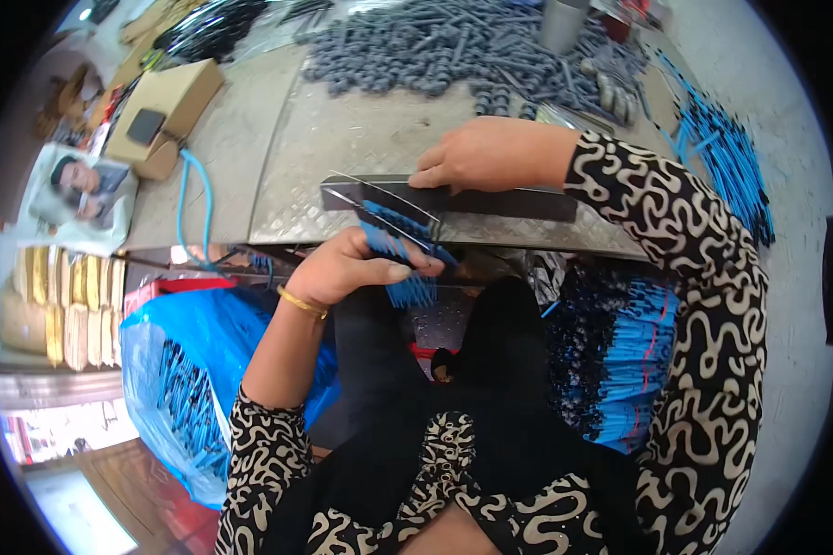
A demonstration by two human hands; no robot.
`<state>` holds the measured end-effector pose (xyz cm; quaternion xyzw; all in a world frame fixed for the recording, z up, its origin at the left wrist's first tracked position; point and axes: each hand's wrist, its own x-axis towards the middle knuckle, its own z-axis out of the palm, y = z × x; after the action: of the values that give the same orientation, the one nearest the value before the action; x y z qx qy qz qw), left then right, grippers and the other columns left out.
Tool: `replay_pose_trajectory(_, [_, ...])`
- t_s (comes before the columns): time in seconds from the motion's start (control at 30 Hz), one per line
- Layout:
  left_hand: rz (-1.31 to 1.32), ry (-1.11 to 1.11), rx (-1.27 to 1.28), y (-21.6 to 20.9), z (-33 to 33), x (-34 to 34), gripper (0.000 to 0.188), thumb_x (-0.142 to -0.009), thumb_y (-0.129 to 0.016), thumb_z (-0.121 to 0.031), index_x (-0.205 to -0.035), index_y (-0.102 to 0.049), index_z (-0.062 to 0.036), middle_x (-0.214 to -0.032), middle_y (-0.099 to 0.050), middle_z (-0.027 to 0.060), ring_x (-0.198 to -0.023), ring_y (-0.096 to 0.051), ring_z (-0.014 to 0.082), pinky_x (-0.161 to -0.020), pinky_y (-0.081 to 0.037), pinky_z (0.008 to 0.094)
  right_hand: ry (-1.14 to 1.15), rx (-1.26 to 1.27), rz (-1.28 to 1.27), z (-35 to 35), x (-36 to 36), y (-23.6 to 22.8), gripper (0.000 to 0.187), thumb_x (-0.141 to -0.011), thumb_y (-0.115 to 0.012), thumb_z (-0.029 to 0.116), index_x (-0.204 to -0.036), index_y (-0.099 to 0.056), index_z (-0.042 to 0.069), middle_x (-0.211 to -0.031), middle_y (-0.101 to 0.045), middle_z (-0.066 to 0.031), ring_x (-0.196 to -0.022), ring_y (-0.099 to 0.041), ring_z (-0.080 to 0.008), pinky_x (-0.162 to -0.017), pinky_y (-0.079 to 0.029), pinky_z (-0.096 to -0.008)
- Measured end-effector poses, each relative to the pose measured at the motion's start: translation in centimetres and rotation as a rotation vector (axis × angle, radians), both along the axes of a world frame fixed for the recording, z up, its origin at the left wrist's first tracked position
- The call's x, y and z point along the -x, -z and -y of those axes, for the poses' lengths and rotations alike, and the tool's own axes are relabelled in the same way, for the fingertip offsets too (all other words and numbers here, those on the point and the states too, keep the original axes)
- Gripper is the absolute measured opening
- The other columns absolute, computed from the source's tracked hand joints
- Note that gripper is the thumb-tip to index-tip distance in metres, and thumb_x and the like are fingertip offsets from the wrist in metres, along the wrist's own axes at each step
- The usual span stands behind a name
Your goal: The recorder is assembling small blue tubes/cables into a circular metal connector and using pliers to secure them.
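My left hand [338,270] is closed around a bundle of thin blue sticks [409,292] just off the table's near edge. Thin, bright metal-looking strips cross the top of the bundle, and its dark upper end meets a long dark flat bar [528,204]. That bar lies along the near edge of the table. My right hand [495,155] reaches in from the right, its bent fingers closed at the bar's upper edge. Whether anything small is under those fingertips is hidden.
A heap of grey spiral pieces [389,51] covers the back of the table [282,139], beside a grey cup [563,26]. Blue sticks [727,157] lie at the right. A cardboard box [180,102] stands left. Below are a blue bag [241,324] and stacked blue bundles [625,356].
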<state>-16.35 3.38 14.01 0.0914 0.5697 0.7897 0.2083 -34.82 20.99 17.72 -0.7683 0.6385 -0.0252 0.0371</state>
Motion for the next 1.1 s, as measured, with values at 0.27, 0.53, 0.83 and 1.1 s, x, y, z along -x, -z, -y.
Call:
replay_pose_trajectory(0.27, [0.131,0.260,0.619,-4.4,-2.0,-10.0,0.022,-0.081,-0.063,-0.013,-0.099,-0.063,-0.0001,-0.101,-0.063,0.0094,-0.099,-0.056,0.0154,-0.089,-0.042,0.0281,0.083,-0.142,-0.176,-3.3,-12.1,0.6,0.034,-0.072,-0.055,0.009,-0.106,-0.054,0.008,-0.081,-0.056,-0.0062,-0.076,-0.057,-0.0240,-0.065,-0.044,-0.0360])
replay_pose_trajectory(0.53, [0.378,0.019,0.648,-6.2,-2.3,-15.4,0.028,-0.080,-0.065,-0.023,-0.104,-0.064,-0.0081,-0.105,-0.063,0.0088,-0.097,-0.057,0.0213,-0.090,-0.041,0.0326,0.126,-0.094,0.701,-3.3,-19.1,12.5,0.037,-0.076,-0.057,0.011,-0.112,-0.051,0.002,-0.094,-0.059,-0.0194,-0.084,-0.060,-0.0315,-0.072,-0.049,-0.0347])
replay_pose_trajectory(0.83, [-0.745,-0.274,0.703,-0.6,-5.5,-12.9,0.014,-0.085,-0.056,-0.019,-0.091,-0.065,-0.0097,-0.102,-0.062,0.0085,-0.107,-0.050,0.0296,-0.102,-0.025,0.0444,0.181,-0.185,1.065,-4.3,-20.7,12.6,0.049,-0.070,-0.072,0.026,-0.109,-0.053,0.003,-0.100,-0.059,-0.0163,-0.091,-0.059,-0.0257,-0.078,-0.046,-0.0336])
replay_pose_trajectory(1.1, [-0.594,-0.432,0.896,0.5,-6.0,-11.1,0.014,-0.084,-0.058,-0.020,-0.088,-0.063,-0.0071,-0.096,-0.061,0.0058,-0.104,-0.051,0.0292,-0.100,-0.029,0.0430,0.638,0.553,1.454,-1.9,-24.5,12.1,0.040,-0.071,-0.073,0.020,-0.103,-0.056,0.002,-0.095,-0.060,-0.0093,-0.088,-0.058,-0.0165,-0.077,-0.046,-0.0290])
